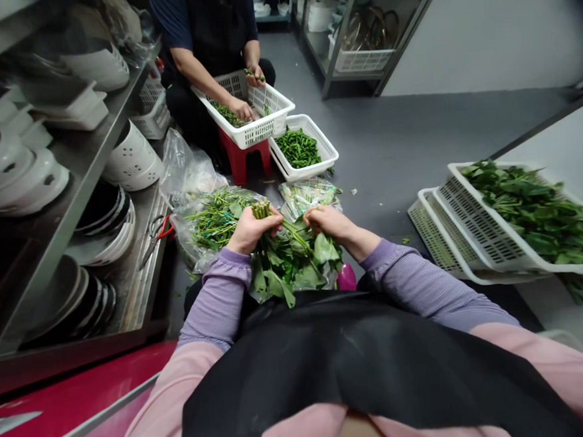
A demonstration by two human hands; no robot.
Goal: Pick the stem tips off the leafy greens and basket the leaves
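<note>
My left hand (254, 229) is closed around a bunch of leafy green stems (260, 211), their cut ends pointing up. Opposite it, my right hand (332, 225) pinches with bent fingers among the green leaves (294, 258); the exact piece in its fingertips is partly hidden. The leaves hang below both hands, in front of my black apron. Just beyond lies a clear plastic bag (201, 251) with loose thin green stems (221, 213) on it. Another plastic bag with greens (312, 194) lies behind my right hand.
A co-worker's hands (241, 107) handle greens over a white basket (266, 135) on a red stool (244, 158). Beside it stands a basket of green peppers (297, 148). Leafy greens fill a stacked basket (501, 220) at right. Red-handled scissors (159, 233) lie on the left shelf, near stacked dishes (122, 223).
</note>
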